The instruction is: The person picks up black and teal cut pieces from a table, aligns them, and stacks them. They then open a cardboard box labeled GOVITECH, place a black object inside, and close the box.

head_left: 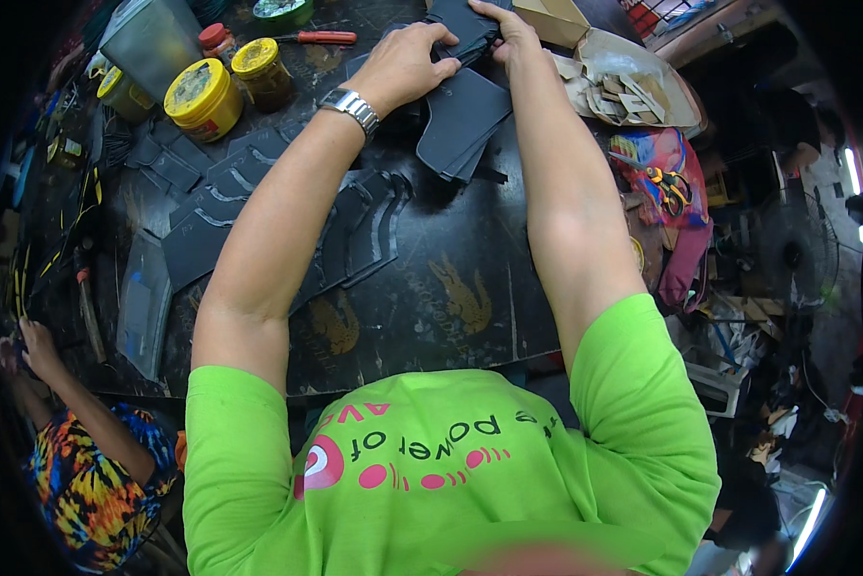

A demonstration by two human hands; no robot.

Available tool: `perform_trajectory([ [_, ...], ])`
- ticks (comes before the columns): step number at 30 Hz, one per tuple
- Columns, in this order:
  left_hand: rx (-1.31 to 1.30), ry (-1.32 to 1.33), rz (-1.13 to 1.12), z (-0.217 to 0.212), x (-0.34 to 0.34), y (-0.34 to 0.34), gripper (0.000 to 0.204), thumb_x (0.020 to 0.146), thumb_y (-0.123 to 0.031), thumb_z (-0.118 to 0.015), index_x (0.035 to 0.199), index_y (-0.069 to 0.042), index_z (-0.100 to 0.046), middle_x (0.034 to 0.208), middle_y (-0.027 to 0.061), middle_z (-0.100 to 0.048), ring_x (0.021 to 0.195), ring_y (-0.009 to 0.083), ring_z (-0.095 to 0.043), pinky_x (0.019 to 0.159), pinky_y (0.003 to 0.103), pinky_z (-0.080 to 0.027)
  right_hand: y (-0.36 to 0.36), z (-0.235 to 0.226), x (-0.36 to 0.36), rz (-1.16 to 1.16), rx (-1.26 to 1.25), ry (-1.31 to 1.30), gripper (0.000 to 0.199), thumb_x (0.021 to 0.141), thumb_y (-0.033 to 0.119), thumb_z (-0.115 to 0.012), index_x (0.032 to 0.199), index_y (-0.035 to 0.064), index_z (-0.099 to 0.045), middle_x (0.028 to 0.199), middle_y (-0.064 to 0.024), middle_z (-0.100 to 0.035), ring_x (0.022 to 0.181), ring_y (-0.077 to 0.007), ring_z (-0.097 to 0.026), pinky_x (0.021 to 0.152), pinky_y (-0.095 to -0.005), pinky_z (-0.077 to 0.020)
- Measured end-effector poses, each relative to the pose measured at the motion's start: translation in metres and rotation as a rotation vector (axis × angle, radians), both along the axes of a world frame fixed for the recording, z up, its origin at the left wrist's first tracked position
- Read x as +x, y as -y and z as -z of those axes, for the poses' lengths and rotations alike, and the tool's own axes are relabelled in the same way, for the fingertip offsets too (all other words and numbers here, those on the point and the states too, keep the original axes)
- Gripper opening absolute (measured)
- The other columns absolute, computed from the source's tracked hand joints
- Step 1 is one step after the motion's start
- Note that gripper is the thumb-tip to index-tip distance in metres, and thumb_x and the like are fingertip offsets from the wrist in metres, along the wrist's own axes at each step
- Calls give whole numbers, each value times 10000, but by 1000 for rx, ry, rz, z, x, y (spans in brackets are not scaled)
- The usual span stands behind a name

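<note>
At the far edge of the table my left hand (407, 63), with a metal watch on the wrist, grips the left side of a stack of dark cut pieces (468, 31). My right hand (518, 36) holds the right side of that same stack, fingers closed on its edge. Just nearer lie more dark curved cut pieces (462, 117), loosely overlapping on the black table (422, 322). Left of them, partly behind my left forearm, several dark pieces with greyish bands along their edges (359, 230) are fanned out.
Yellow-lidded tubs (203, 101), a red-capped jar (217, 42) and a red-handled tool (326, 37) stand or lie far left. A scrap-filled tray (633, 82) and yellow-handled scissors (671, 187) are on the right. A hammer (88, 312) lies left, near another person's hand (40, 348).
</note>
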State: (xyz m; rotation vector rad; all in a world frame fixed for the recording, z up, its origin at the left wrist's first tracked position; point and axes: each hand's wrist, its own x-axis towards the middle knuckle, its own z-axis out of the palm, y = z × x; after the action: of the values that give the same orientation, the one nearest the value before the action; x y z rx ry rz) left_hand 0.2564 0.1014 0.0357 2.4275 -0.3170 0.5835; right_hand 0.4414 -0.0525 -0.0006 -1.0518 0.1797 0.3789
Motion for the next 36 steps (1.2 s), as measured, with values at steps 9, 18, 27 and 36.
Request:
perform_trajectory([
  [9,-44,-83,11,-3,-6,-5,375,888,-262,-731,1220,-95,-686,1234,144,-678,1072,299,-672,933,391,-527,3,-12,-23,-17,58,10,718,679,93,-909,1302,28,-558,1138,-176,-686,1024,-342,-683,905,-513,-571],
  [18,-38,-103,59,1,-5,-14,501,875,-325,-752,1313,-114,-627,1342,168,-610,1182,316,-628,976,408,-510,0,-6,-14,23,34,57,547,742,100,-849,1228,29,-607,1081,-166,-697,1013,-339,-683,909,-511,-569],
  [27,64,61,-4,18,-8,0,1256,603,-585,-903,1561,-86,-262,1487,285,-418,1322,435,-501,1085,455,-457,20,-10,-4,173,228,246,475,692,11,-827,1126,47,-638,1019,-120,-709,968,-313,-679,915,-440,-564],
  [36,71,95,-10,9,-31,2,1060,706,-524,-864,1541,-125,-347,1518,203,-410,1365,382,-467,1120,442,-427,24,-79,-68,691,-989,985,1423,511,236,-956,1599,62,-56,1368,-302,-485,1243,-436,-518,1093,-457,-398],
])
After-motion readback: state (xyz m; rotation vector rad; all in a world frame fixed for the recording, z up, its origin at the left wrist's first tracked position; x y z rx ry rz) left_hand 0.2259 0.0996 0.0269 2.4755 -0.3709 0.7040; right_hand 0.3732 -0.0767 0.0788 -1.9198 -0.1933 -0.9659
